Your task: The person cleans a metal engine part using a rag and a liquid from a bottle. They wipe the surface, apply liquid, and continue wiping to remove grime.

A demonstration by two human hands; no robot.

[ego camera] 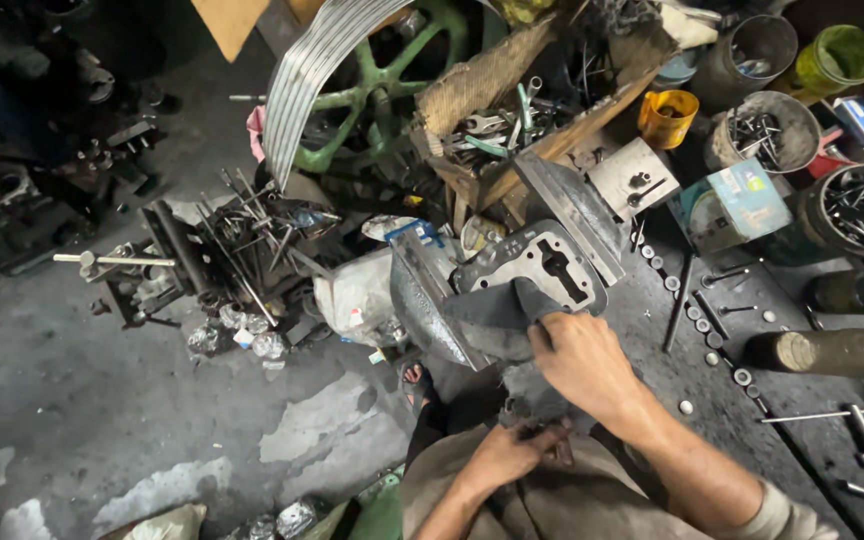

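My right hand (580, 362) presses a dark cloth (500, 312) on the metal casting (542, 262); left hand (507, 452) grips the cloth's tail. I'd keep it taut, rubbing firmly.

Right hand (580, 358) presses a dark cloth (497, 312) onto a grey metal casting (542, 262) clamped in a bench vise (427, 295). Left hand (512, 452) grips something dark below, near the lap. Loose bolts (687, 310) on bench beside.
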